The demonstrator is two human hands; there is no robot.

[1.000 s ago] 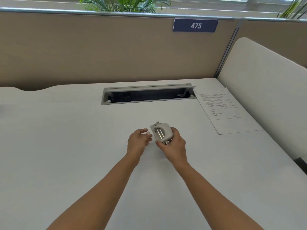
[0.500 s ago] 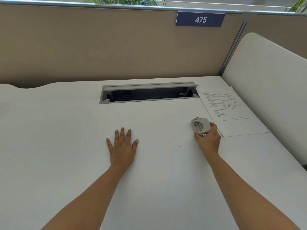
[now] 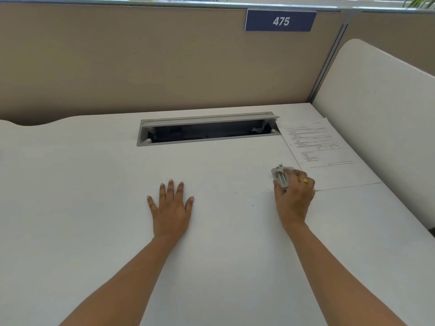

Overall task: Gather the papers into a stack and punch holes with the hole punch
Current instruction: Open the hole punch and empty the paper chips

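Observation:
A stack of printed white papers (image 3: 327, 151) lies at the desk's right side, squared against the side panel. Just left of its near corner sits a small grey hole punch (image 3: 280, 177). My right hand (image 3: 294, 198) grips the punch, fingers curled over its right side and thumb at its left, with a gold ring showing. My left hand (image 3: 170, 205) rests flat on the bare white desk (image 3: 94, 208), fingers spread, well left of the punch and holding nothing.
An open grey cable tray (image 3: 207, 129) is sunk into the desk behind the hands. A beige partition with a blue "475" sign (image 3: 280, 20) closes the back. A white rounded side panel (image 3: 381, 118) borders the right edge.
My right hand carried the hole punch from the desk's middle rightward to the papers' corner. My left hand let go of it and flattened on the desk; since half a second ago little has moved.

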